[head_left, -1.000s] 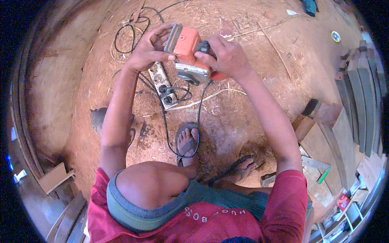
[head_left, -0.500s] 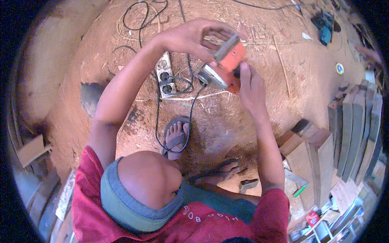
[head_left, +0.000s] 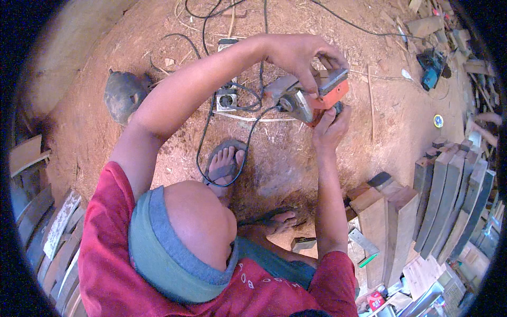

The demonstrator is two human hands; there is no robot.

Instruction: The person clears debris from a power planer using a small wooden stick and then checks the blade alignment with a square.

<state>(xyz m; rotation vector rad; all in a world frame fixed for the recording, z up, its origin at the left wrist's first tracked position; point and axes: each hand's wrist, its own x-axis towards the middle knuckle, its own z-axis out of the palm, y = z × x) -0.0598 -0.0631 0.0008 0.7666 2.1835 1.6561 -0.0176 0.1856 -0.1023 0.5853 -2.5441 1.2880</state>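
Swung toward one o'clock, the tool (head_left: 334,96) is gripped by left hand (head_left: 301,57) and right hand (head_left: 331,128), cord (head_left: 198,156) best kept slack.

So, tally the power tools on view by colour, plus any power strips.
Orange corded power tool: 1
Teal power tool: 1
White power strip, partly hidden: 1
Total: 3

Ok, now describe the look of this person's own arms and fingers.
The left arm and right arm each have a short, loose red sleeve. Below that, both are bare, with no watch or bracelet visible. The visible fingers wear no gloves; no rings show.
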